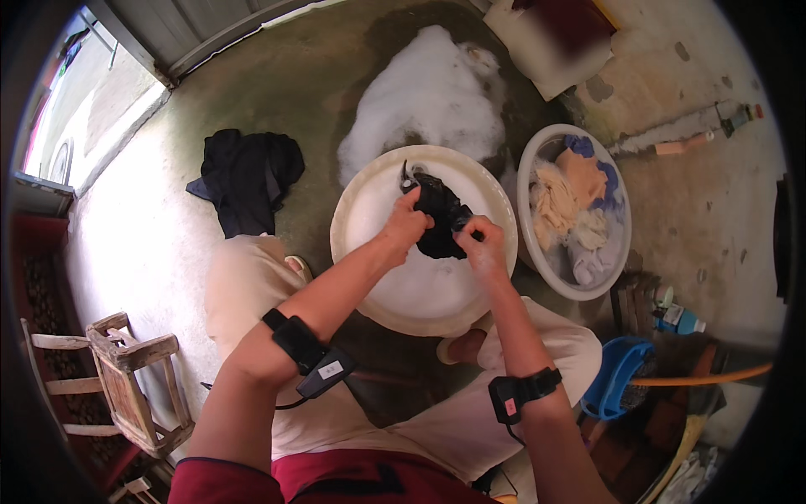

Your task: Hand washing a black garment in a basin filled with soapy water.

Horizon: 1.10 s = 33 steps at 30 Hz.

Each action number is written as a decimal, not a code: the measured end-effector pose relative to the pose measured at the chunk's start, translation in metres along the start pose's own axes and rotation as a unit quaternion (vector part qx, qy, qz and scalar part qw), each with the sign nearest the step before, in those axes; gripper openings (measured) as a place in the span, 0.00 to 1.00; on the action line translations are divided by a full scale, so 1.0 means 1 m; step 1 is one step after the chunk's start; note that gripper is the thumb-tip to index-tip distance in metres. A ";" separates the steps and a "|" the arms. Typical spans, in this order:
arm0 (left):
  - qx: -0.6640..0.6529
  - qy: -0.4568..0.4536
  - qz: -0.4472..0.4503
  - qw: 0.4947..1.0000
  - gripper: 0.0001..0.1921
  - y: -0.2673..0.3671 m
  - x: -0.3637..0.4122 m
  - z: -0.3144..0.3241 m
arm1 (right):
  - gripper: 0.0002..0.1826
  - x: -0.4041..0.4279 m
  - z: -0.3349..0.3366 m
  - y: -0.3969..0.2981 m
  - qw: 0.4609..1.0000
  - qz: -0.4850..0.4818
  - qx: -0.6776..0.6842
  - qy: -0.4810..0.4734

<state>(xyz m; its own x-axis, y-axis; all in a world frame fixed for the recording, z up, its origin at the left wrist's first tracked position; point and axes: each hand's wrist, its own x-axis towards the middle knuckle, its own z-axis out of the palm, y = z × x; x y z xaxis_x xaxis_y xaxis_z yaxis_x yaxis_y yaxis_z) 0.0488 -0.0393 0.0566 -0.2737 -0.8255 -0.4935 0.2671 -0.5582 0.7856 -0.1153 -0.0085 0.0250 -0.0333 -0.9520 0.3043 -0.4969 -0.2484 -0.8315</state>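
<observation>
Between my knees stands a wide cream-coloured basin (343, 252) filled with white suds. A wet black garment (437, 242) is bunched above the foam in its middle. My left hand (403, 228) grips the garment's left side, with the index finger stretched along the cloth. On its right edge, my right hand (483, 242) pinches a fold between thumb and fingers. The garment's lower end rests against the suds, and a thin dark strip sticks up at its top left. How much cloth lies under the foam is hidden.
A light oval tub (527, 249) of wet beige, white and blue clothes stands at right. Dark clothes (249, 173) lie on the floor at left. Spilled foam (428, 94) covers the floor beyond. A wooden chair (129, 384), blue plastic container (607, 384) and blue bottle (680, 319) flank me.
</observation>
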 end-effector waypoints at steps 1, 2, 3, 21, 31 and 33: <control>-0.027 -0.017 0.014 0.999 0.21 -0.003 0.004 -0.006 | 0.07 0.000 -0.006 0.000 0.986 0.133 0.098 -0.035; -0.027 -0.017 0.013 0.999 0.21 0.001 0.001 -0.008 | 0.08 0.002 -0.013 -0.012 0.944 0.262 0.190 -0.069; -0.050 -0.037 0.001 0.998 0.22 0.008 -0.003 -0.008 | 0.10 0.009 -0.023 -0.031 0.932 0.329 0.130 -0.077; -0.123 -0.081 -0.018 0.989 0.25 0.029 -0.021 -0.018 | 0.07 0.022 -0.039 -0.063 0.887 0.260 0.375 0.074; -0.208 -0.108 -0.021 0.972 0.29 0.038 -0.028 -0.024 | 0.06 0.034 -0.063 -0.070 0.832 0.303 0.397 0.243; -0.202 -0.113 -0.032 0.972 0.29 0.043 -0.032 -0.024 | 0.05 0.037 -0.075 -0.073 0.837 0.286 0.400 0.240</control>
<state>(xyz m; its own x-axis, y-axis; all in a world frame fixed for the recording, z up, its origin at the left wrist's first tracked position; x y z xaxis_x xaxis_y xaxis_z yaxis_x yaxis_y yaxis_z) 0.0912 -0.0390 0.0966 -0.4856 -0.7737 -0.4070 0.5706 -0.6332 0.5229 -0.1457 -0.0124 0.1316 -0.5073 -0.8224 -0.2575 0.4520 0.0005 -0.8920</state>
